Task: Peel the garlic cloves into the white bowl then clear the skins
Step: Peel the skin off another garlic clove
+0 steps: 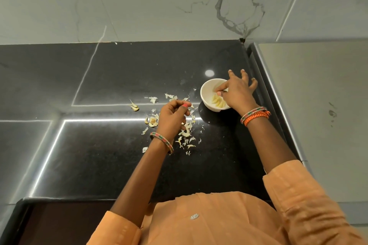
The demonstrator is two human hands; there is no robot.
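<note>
The white bowl [207, 93] stands on the black counter, right of centre, with several peeled pale garlic cloves [218, 102] in it. My right hand [238, 93] reaches over the bowl. Its thumb and forefinger pinch a pale clove just inside the rim, and the other fingers are spread. My left hand [172, 117] hovers to the left of the bowl above the scattered garlic skins [186, 135]. Its fingers are curled with the thumb against the forefinger, and nothing shows in it. A garlic base with skin [153, 121] lies beside that hand.
More skin scraps [153, 99] and a loose piece [134, 106] lie further left on the black counter [99, 155]. A grey steel surface [318, 115] adjoins the counter on the right. A marble wall [159, 6] rises behind.
</note>
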